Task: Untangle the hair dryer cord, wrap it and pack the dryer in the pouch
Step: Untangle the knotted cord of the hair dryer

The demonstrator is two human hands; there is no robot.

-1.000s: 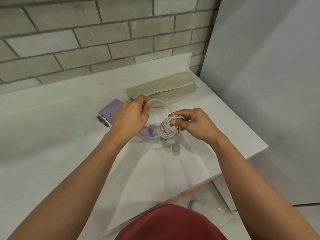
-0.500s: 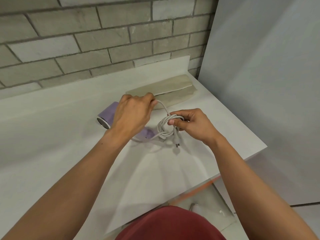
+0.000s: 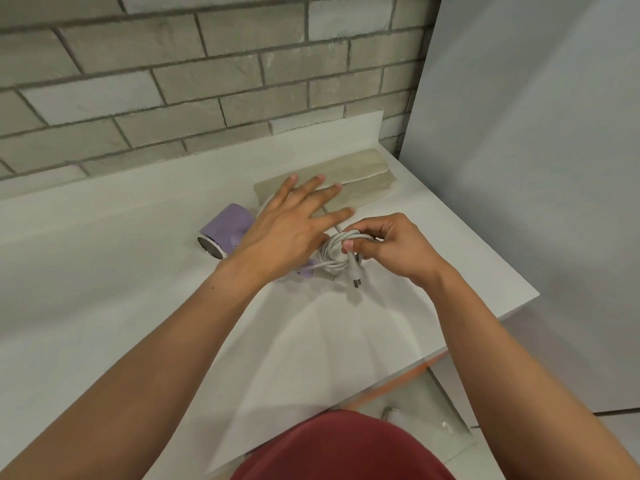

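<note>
Near the far right corner of the worktop (image 3: 104,306), the right grip (image 3: 391,251) pinches the coiled cord (image 3: 332,259); the left grip (image 3: 287,230), fingers spread, apparently hovers over the dryer (image 3: 227,226).

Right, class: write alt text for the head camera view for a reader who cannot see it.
A right hand pinches a coiled white cord over a white counter, plug sticking out below, while the left hand spreads open over a lilac hair dryer. A beige pouch lies behind, by a grey brick wall.

Grey brick wall (image 3: 207,81), white countertop (image 3: 104,289), plain grey panel (image 3: 536,168) at right, pale floor (image 3: 623,445) below
</note>
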